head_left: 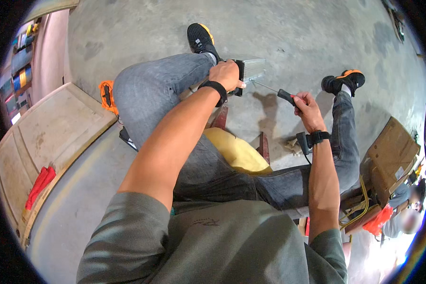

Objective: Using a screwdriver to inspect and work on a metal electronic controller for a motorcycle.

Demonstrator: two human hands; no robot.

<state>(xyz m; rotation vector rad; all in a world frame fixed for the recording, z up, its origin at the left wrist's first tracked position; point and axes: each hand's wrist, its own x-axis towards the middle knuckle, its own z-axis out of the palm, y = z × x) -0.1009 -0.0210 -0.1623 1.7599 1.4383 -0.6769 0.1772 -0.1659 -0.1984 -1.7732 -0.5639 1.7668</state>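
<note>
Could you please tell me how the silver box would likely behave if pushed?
The silver box, gripped by the left hand, looks metallic and ribbed, so it is probably stiff. That casing may make it fairly heavy for its size. Its straight edges suggest sliding rather than rolling.

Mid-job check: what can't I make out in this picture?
In the head view:
- Tip of the screwdriver: too small to tell if it's seated.
- Some fingers of the left hand: hidden behind the hand itself and the metal box.
- Yellow piece: partly covered by the legs.
</note>
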